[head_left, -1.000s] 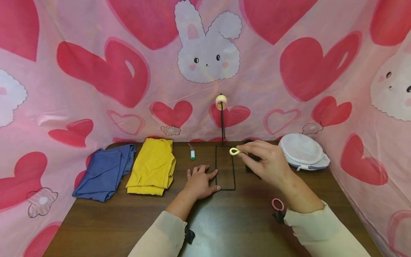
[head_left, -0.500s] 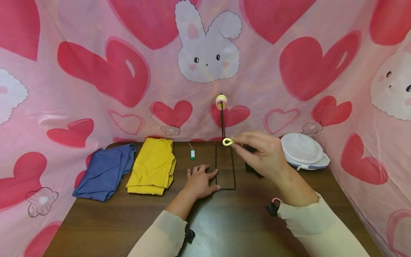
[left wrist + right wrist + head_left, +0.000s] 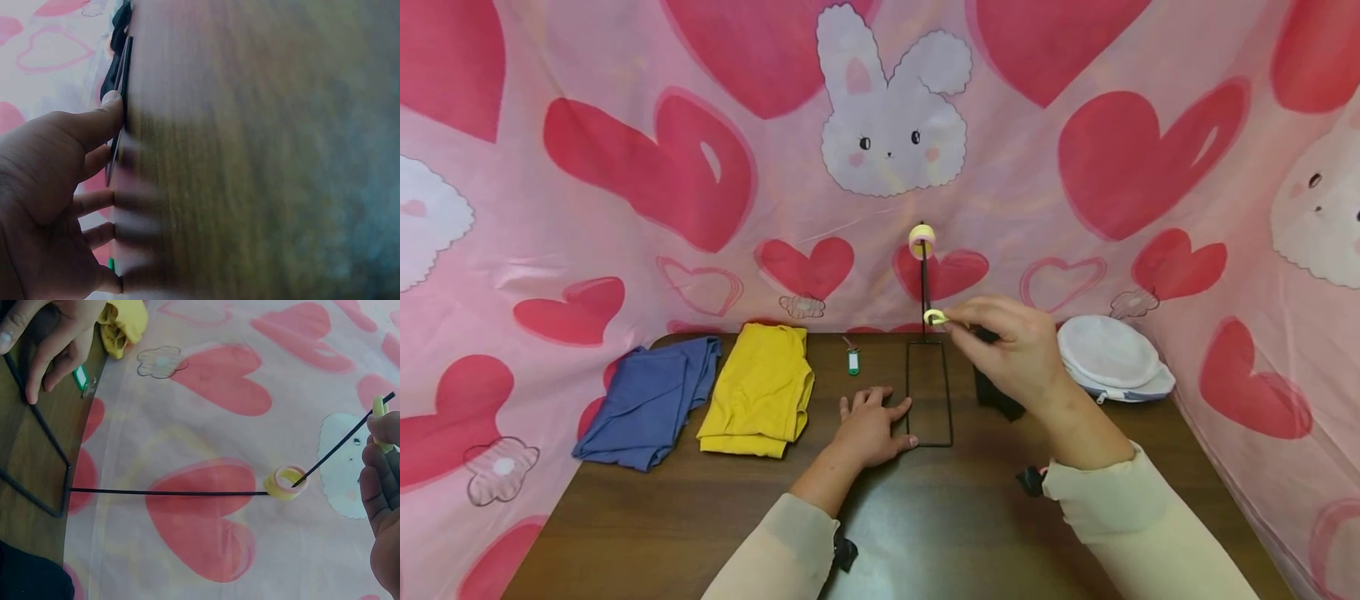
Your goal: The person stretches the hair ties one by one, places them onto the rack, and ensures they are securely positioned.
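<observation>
A black wire stand (image 3: 950,400) has a rectangular base on the table and an upright that bends into an arm. My left hand (image 3: 868,429) lies on the table with fingers spread, thumb and index finger touching the base's left side. My right hand (image 3: 1022,354) pinches a small yellow ring (image 3: 379,407) between thumb and fingers. In the right wrist view, that ring appears to be around the arm's free end, just behind the tip. Yellow and pink rings (image 3: 286,482) hang together at the bend of the stand.
To the left lie folded blue cloth (image 3: 643,404) and folded yellow cloth (image 3: 758,392). A green key tag (image 3: 853,361) sits behind my left hand. Right of the stand are a black item (image 3: 997,400), partly hidden by my hand, and a white round zippered pouch (image 3: 1108,354).
My right hand has moved left and away from me, bringing the yellow ring to the arm's free end. A pink ring on the table has become mostly hidden by my right sleeve. The left hand stays put.
</observation>
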{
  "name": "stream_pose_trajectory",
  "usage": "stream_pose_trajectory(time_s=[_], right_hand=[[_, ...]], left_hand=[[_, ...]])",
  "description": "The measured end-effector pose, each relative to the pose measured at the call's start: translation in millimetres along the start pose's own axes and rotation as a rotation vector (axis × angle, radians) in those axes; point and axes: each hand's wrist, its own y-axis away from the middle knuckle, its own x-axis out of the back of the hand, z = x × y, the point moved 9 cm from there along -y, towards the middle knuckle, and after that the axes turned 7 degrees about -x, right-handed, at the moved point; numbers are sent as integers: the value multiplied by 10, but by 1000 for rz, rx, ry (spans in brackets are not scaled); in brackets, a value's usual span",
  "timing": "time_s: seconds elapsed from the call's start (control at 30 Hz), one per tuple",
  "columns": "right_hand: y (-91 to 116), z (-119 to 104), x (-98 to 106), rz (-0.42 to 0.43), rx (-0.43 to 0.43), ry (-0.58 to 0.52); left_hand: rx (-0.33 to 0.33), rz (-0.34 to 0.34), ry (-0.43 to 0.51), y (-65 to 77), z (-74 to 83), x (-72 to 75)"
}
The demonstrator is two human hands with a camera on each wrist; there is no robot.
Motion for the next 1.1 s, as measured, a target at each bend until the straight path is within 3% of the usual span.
stream_pose_trajectory(time_s=[0.23, 0.5, 0.8, 1.1], right_hand=[[-14, 258, -98, 9, -109, -4], [-69, 519, -236, 2, -183, 84], [-160, 864, -393, 8, -352, 74], [-221, 1094, -470, 109, -530, 113]], left_hand=[[5, 3, 0, 12, 11, 9], [13, -1, 4, 8, 15, 11], [15, -3, 5, -10, -11, -18], [10, 0, 14, -4, -15, -7]])
